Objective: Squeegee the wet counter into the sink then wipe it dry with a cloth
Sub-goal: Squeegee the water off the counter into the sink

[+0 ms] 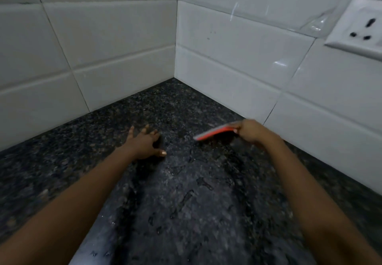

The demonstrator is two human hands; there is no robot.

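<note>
An orange squeegee (215, 132) is gripped at its right end by the closed right hand (251, 130), its blade slanted down toward the dark speckled counter (62, 161) near the tiled corner. The left hand (144, 143) is spread open, fingers splayed flat on the counter, nothing held. Water beads and streaks are seen between the forearms. White wall tiles (103, 47) enclose the corner; a socket plate (359, 29) is mounted on the right wall.

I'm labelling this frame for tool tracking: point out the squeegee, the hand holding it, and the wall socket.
squeegee (215, 132): head view, on its orange blade body.
right hand (251, 130): head view, back of the hand.
wall socket (359, 27): head view, white faceplate.
</note>
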